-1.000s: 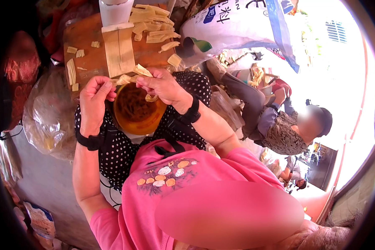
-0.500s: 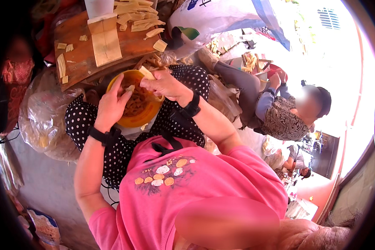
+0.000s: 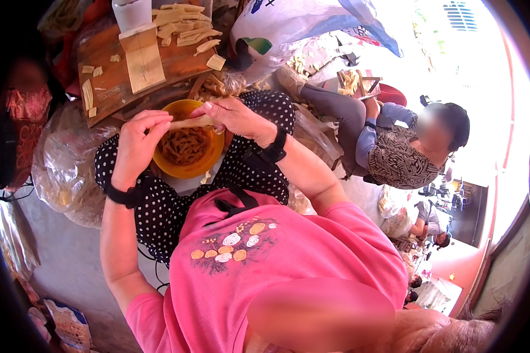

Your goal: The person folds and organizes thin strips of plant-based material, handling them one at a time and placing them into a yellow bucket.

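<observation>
A pale flat strip (image 3: 191, 122), perhaps a piece of dried vegetable or bamboo, stretches between my two hands. One end is pinched by the thumb and fingers of my left hand (image 3: 137, 141). At the other end, my right hand (image 3: 237, 119) is closed on it with the thumb on top. Below the strip, a yellow bowl (image 3: 185, 171) sits between my knees. Brown-orange strips (image 3: 184, 147) lie in the bowl.
Ahead stands a wooden board (image 3: 109, 53) bearing a pile of pale strips (image 3: 185, 23), a flat wooden piece (image 3: 144, 62) and a white container (image 3: 132, 15). Plastic bags (image 3: 70, 170) lie at my left. On the right sits a co-worker (image 3: 400, 147) with a small tray of strips (image 3: 352, 82).
My left hand has moved left and out from over the bowl, and now pinches the strip's end. The strip, earlier upright in my right hand, now lies across the bowl. The co-worker's hands have shifted.
</observation>
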### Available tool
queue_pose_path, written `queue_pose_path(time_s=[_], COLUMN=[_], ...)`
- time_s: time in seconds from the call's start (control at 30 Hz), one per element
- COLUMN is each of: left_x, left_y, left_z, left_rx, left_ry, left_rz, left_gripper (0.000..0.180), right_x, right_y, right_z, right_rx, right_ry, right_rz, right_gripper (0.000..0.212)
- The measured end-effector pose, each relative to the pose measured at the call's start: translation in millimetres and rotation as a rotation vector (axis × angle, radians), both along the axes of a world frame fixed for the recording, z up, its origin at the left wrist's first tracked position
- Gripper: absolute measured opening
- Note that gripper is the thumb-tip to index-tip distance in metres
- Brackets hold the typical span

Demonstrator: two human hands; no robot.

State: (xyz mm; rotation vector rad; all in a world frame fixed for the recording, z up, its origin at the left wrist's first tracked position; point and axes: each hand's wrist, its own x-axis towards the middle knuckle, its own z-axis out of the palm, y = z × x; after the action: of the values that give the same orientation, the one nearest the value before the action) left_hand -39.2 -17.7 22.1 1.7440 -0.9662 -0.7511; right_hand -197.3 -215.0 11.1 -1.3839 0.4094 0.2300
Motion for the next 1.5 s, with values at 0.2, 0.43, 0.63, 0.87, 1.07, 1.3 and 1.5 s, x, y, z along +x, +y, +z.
queue_pose_path(time_s=[0.2, 0.43, 0.63, 0.87, 1.07, 1.3, 1.5], left_x=[16, 8, -6, -15, -30, -42, -51], left_y=[-13, -26, -14, -19, -30, -34, -37], left_z=[39, 29, 2, -13, -17, -14, -33], left_rx=[-0.012, 0.328, 0.062, -0.321, -0.262, -0.168, -0.108], left_ry=[-0.277, 0.693, 1.07, 0.85, 0.154, -0.575, -0.564], left_rz=[-0.321, -0.513, -0.276, -0.065, -0.083, 0.071, 0.265], left_gripper=[0.027, 0.023, 0.021, 0.025, 0.021, 0.019, 0.025], right_x=[2, 8, 6, 12, 14, 25, 34], right_y=[8, 10, 9, 23, 28, 38, 52], right_z=[27, 31, 6, -23, -51, -55, -40], right_rx=[-0.203, -0.134, 0.11, 0.54, 1.044, 1.13, 0.709], right_ry=[-0.185, -0.301, -0.094, 0.105, 0.186, 0.125, 0.044], right_rz=[0.144, 0.093, -0.019, -0.066, 0.12, -0.278, -0.771], right_gripper=[0.019, 0.018, 0.017, 0.035, 0.034, 0.015, 0.016])
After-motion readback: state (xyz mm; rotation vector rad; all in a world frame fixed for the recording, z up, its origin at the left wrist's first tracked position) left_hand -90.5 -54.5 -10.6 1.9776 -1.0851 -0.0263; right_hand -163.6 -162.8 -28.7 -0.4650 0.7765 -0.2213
